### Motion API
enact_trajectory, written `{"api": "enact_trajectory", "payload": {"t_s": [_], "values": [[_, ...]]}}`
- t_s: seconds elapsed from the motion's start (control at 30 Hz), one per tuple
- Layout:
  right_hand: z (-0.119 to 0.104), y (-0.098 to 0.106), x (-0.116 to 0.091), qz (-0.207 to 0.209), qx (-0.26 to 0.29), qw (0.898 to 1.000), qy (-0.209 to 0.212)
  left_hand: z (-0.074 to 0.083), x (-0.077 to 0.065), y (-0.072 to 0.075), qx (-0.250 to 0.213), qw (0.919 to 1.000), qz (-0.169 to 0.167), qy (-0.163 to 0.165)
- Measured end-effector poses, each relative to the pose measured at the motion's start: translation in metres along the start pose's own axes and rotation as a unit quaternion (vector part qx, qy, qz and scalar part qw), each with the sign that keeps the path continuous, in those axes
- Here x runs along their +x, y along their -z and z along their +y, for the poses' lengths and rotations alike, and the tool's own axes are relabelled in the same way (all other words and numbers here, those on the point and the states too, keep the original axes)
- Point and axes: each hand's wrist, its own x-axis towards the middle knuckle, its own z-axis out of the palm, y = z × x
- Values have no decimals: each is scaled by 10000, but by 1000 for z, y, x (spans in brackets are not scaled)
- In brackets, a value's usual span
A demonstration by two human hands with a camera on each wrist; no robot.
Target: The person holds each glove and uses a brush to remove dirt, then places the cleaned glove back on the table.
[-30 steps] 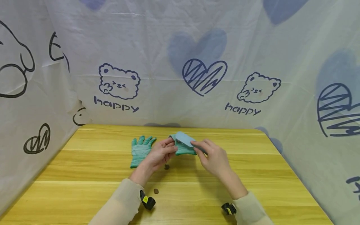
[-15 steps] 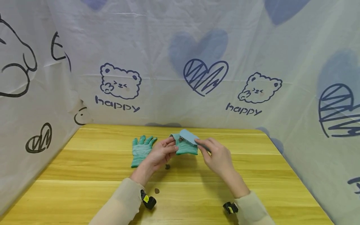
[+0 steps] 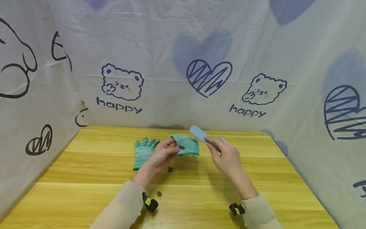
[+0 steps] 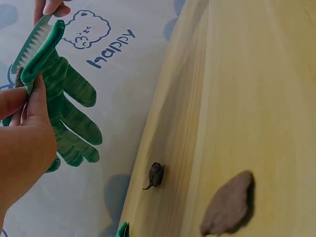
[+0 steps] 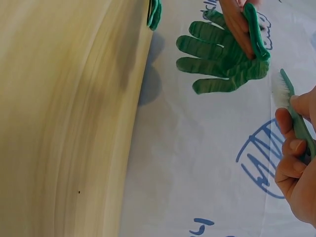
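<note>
My left hand point(image 3: 162, 156) grips a green work glove point(image 3: 189, 146) by its cuff side, thumb on top, above the table. Beside the thumb, a small brown lump point(image 3: 182, 147) sticks to the glove. In the left wrist view the glove's fingers point(image 4: 79, 118) dangle below the hand. My right hand point(image 3: 226, 156) holds a light blue brush point(image 3: 199, 133) by its handle, just right of the glove. White bristles point(image 5: 281, 94) show in the right wrist view, apart from the glove there.
A second green glove point(image 3: 142, 156) lies flat on the wooden table point(image 3: 85, 197), left of my left hand. Two brown lumps lie nearer me, one flat piece point(image 4: 229, 205) and one small crumpled piece point(image 4: 156, 174). A patterned white cloth point(image 3: 160, 47) hangs behind the table.
The brush has moved right and off the glove, baring the brown lump on it. My left hand keeps its hold in nearly the same place.
</note>
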Motion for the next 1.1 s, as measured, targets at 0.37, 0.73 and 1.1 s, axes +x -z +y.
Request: {"api": "enact_trajectory", "payload": {"t_s": [0.37, 0.73, 1.1], "values": [[-18, -15, -3, -393, 243, 9968, 648, -1, 2, -1, 228, 9988, 413, 137], [-19, -21, -9, -776, 95, 9962, 382, -1, 3, -2, 96, 9966, 757, 295], [-16, -18, -8, -710, -134, 9974, 80, -3, 3, 1, 187, 9972, 666, 298]]}}
